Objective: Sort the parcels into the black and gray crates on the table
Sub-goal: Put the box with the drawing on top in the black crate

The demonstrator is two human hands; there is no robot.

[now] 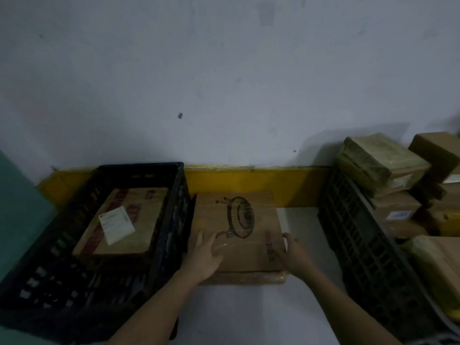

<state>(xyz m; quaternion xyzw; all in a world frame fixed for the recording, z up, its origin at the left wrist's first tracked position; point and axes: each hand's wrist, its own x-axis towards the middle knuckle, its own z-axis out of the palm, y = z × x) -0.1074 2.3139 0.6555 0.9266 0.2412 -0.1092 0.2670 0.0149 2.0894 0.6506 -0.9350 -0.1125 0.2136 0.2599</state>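
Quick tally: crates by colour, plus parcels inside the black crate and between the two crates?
Black crate: 1
Gray crate: 1
Parcel with white label inside the black crate: 1
Parcel with printed drawing between the crates, both hands on it: 1
Total: 4

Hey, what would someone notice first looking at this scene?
Probably the cardboard box with a fan drawing, on the table between the crates, with the left hand on top and the right hand at its right edge. Left of it, the black crate holds a labelled parcel; the gray crate on the right is piled high.
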